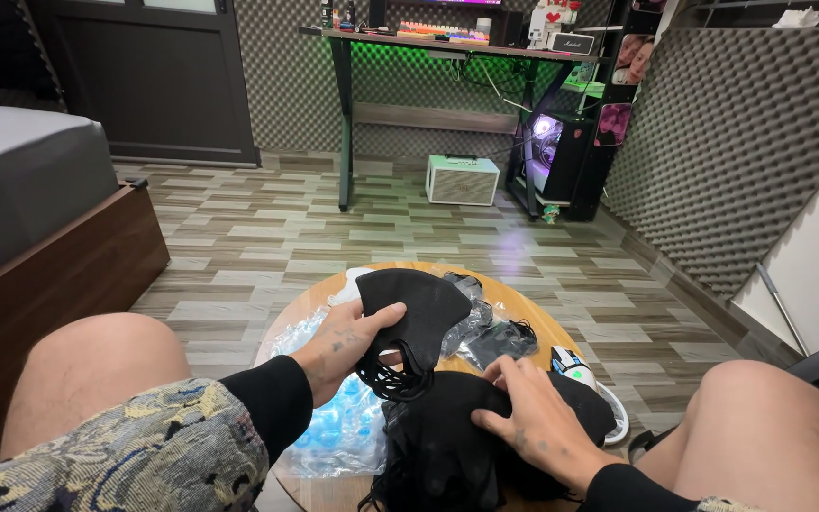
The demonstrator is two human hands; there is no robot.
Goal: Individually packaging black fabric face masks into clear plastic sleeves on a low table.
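Note:
My left hand [345, 341] grips a stack of black face masks [408, 318], lifted over the small round wooden table [514, 301], their ear loops dangling below my palm. My right hand [535, 410] rests flat, fingers spread, on a pile of black masks [438, 427] at the table's near edge. More masks in clear wrappers [490, 332] lie just beyond both hands. A clear plastic bag with blue print [334, 427] lies under my left wrist.
A white computer mouse [573, 363] sits on the table's right side. My bare knees flank the table. A bed with a wooden frame [59, 256] stands left; a desk [447, 47], a white speaker [463, 179] and a lit computer tower [550, 152] stand ahead.

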